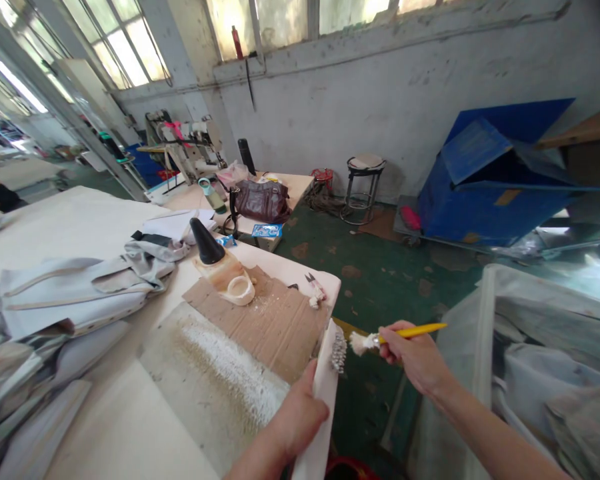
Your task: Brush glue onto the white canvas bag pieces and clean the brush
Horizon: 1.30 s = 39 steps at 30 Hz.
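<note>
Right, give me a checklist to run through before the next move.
1. Brush held: ok, the right hand grips its yellow handle.
2. Bristles apart from the grey bumpy patch: ok, a gap shows between them.
3. White piece held: ok, the left hand grips its side.
4. Cardboard free of crumbs: not ok, some lie scattered on it.
5. Snips well away from the table corner: not ok, they lie close to it.
6. White spread wet enough: cannot tell from this view.
</note>
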Tool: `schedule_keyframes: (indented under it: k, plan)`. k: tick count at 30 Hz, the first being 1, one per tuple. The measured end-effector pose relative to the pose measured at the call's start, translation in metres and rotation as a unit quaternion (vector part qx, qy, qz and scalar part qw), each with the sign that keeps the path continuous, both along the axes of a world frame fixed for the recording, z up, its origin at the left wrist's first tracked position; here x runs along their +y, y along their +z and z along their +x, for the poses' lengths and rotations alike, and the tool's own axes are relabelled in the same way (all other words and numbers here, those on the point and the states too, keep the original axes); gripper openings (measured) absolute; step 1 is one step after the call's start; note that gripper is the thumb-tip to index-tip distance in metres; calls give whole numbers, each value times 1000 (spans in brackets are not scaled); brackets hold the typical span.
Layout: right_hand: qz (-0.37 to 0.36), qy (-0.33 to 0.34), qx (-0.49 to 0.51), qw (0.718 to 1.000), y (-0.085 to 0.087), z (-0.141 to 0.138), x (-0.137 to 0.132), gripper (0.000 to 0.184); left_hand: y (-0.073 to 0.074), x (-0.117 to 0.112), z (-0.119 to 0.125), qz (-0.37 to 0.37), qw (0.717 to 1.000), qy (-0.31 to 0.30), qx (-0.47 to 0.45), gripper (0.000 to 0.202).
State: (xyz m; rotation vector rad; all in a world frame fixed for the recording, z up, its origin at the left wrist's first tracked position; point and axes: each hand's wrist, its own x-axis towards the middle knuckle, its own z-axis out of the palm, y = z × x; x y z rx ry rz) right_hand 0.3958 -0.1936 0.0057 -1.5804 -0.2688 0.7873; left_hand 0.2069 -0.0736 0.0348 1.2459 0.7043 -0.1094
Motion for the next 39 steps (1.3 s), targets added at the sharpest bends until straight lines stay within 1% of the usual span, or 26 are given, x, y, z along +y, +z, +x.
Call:
schedule_keyframes:
  k: [1,2,3,5,6,7,9,11,14,16,18,21,24,27,31,33,35,36,37,39]
  plan:
    - [4,31,15,999,0,-3,1,27,1,-1,0,22,1000,-2,4,73]
    - [9,44,27,999,0,-6,2,28,3,-2,0,43,999,-7,1,72]
    - [14,34,35,999,-2,-6,3,28,6,-3,0,58,998,-17,-10,71]
    - [29,-47,41,998,-7,2,4,32,13,-6,0,69,996,-32,-35,73]
    - [39,-84,47,995,-10,9,4,34,16,-6,-1,73,996,-31,-36,74]
    - [50,-104,56,992,-13,17,4,36,19,-6,-2,78,996,-21,-28,75]
    - [74,-101,88,988,-16,29,3,41,20,-4,-4,83,996,10,1,75]
    - [97,-96,130,982,-18,32,4,47,18,0,-6,60,998,30,8,75]
    - [110,-111,186,970,-18,26,6,53,15,6,-8,0,999,47,-16,76]
    - [114,-122,209,964,-18,21,8,55,14,8,-9,-24,997,65,-27,77]
    - [118,-128,222,959,-18,18,9,52,14,7,-9,-51,996,71,-29,77]
    - [113,-149,223,957,-18,17,13,46,13,5,-8,-94,993,64,-24,76]
    - [111,-171,204,957,-17,17,17,46,8,4,-7,-115,992,55,-18,77]
    - [129,-145,200,960,-13,15,19,45,3,5,-8,-117,992,55,-10,77]
    - [166,-62,224,958,-2,-1,18,35,3,6,-9,-124,990,57,21,74]
    - [155,-3,219,963,4,-9,19,35,5,5,-8,-135,989,58,18,77]
    - [121,54,167,977,6,-13,22,33,7,2,-7,-142,988,63,-11,82]
    - [96,62,121,986,6,-12,23,32,7,1,-7,-141,988,62,-26,84]
    - [70,48,71,994,5,-10,24,32,7,1,-8,-137,988,57,-36,86]
    - [33,-9,-6,999,3,-3,26,31,6,1,-10,-120,991,53,-36,86]
